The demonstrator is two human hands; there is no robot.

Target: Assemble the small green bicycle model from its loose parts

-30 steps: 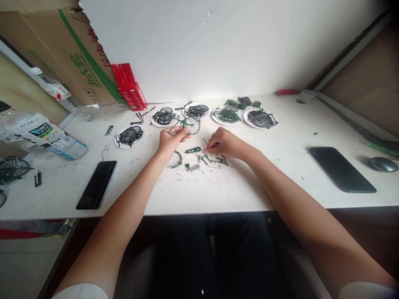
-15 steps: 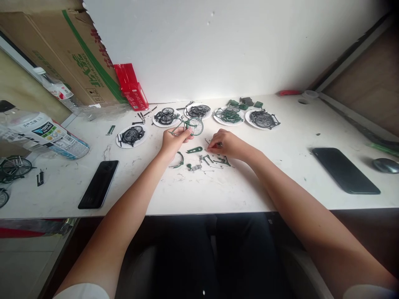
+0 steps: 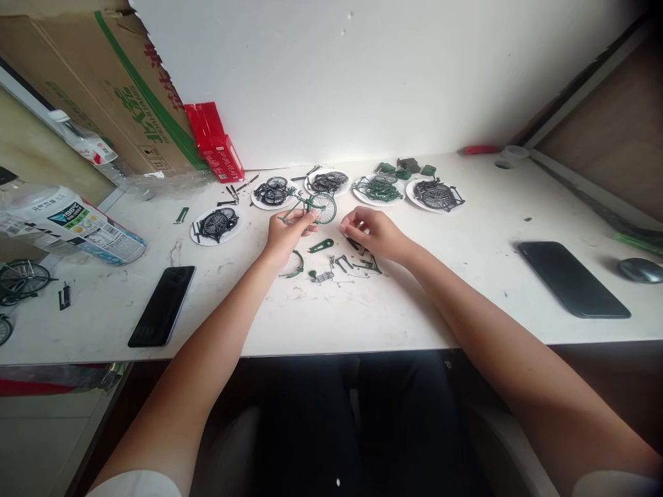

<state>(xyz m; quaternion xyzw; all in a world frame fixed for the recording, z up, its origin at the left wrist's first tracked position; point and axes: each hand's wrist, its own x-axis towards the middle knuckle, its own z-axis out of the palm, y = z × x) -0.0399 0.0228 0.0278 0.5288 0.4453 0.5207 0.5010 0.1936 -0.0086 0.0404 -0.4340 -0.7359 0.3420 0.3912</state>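
Note:
A small green model bicycle (image 3: 322, 208) is gripped between the thumb and fingers of my left hand (image 3: 286, 238), its spoked wheel pointing right. My right hand (image 3: 377, 235) hovers just right of it, fingers curled and pinched; anything between the fingertips is too small to make out. Below the hands on the white table lie a green chain-guard-shaped piece (image 3: 321, 246), a curved green strip (image 3: 295, 265) and several small green and metal parts (image 3: 342, 264). Some dark pieces show partly under my right hand.
Paper plates with dark and green bicycle parts (image 3: 216, 226) stand behind the hands. A black phone (image 3: 162, 306), a large bottle (image 3: 77, 224) and a red box (image 3: 220, 155) are at the left. A black slab (image 3: 574, 279) and a mouse (image 3: 641, 270) lie at the right.
My right hand has lifted a little up and left from the small parts, closer to the bicycle. My left hand still holds the bicycle in nearly the same place.

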